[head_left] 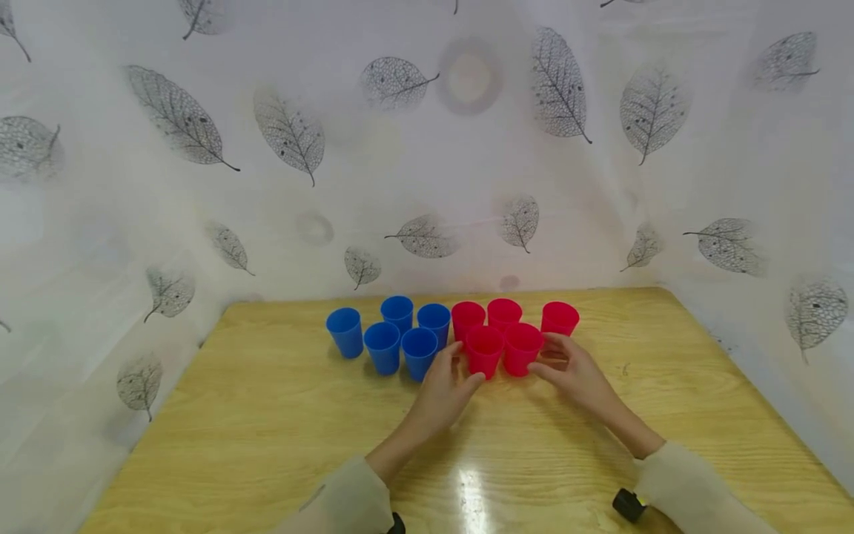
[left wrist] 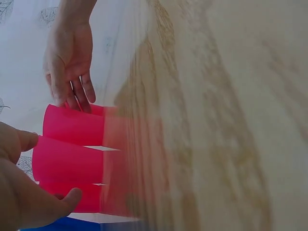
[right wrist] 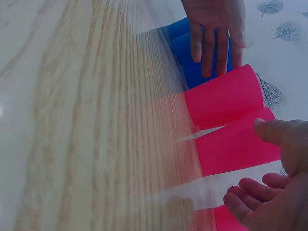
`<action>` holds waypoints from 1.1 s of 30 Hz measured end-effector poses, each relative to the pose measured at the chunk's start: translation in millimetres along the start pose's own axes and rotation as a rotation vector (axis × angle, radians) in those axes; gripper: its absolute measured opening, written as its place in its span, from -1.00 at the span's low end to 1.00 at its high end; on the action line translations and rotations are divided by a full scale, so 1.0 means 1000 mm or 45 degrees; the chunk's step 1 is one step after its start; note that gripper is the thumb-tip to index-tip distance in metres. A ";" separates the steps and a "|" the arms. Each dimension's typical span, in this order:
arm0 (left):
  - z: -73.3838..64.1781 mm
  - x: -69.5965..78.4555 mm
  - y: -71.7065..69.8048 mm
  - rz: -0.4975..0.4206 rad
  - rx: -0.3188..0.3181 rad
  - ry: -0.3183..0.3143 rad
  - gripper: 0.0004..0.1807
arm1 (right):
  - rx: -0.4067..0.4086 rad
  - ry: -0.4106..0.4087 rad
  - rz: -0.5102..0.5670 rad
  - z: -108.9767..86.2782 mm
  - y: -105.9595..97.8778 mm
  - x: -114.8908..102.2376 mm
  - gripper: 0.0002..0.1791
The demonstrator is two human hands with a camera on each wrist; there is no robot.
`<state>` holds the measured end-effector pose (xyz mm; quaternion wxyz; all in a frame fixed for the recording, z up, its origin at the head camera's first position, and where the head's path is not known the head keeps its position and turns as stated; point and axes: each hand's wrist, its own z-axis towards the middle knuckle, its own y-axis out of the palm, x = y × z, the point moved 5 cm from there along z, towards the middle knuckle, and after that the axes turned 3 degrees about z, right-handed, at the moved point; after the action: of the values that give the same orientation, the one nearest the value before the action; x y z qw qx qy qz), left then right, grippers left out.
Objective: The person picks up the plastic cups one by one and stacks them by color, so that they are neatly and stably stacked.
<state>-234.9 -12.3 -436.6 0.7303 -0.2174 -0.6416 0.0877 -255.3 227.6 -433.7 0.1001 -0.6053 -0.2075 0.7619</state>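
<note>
Backdrop: pale leaf-print sheeting behind and down both sides of a wood-grain worktop, with a bright glare patch near the front
Sleeves: light-coloured on both arms, one here and the other there, plus a small black gadget at the right wrist and a bit of another at the left
What's in the way: the left hand covers part of the front right blue cup, and the right hand blocks the bottom of the lone red cup; the front reds also hide the lower parts of the two reds behind
Blue count: five blue cups, upright in a staggered bunch left of the reds
Red count: five red cups, upright too; two in front, two right behind, and that single one off to the right
Left hand: thumb and fingers spread loosely around the front left red cup, index tip looks like it's touching near the rim
Right hand: pretty wide, thumb by the upper wall of the front right red cup, other fingers off it, near the lone one
Cup gap: those front two reds sit side by side between the hands, standing on the worktop
</note>
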 end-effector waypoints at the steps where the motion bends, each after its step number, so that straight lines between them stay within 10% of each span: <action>1: 0.001 0.000 0.001 -0.009 0.014 0.001 -0.25 | 0.001 -0.002 0.000 0.001 0.001 -0.001 -0.27; 33: 0.022 0.003 0.028 -0.120 0.221 -0.112 -0.16 | 0.091 0.025 -0.009 0.016 0.014 0.003 -0.17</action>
<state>-251.8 18.0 -444.3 0.7208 -0.1189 -0.6725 0.1182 -270.4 213.6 -439.8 0.1264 -0.6080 -0.1812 0.7626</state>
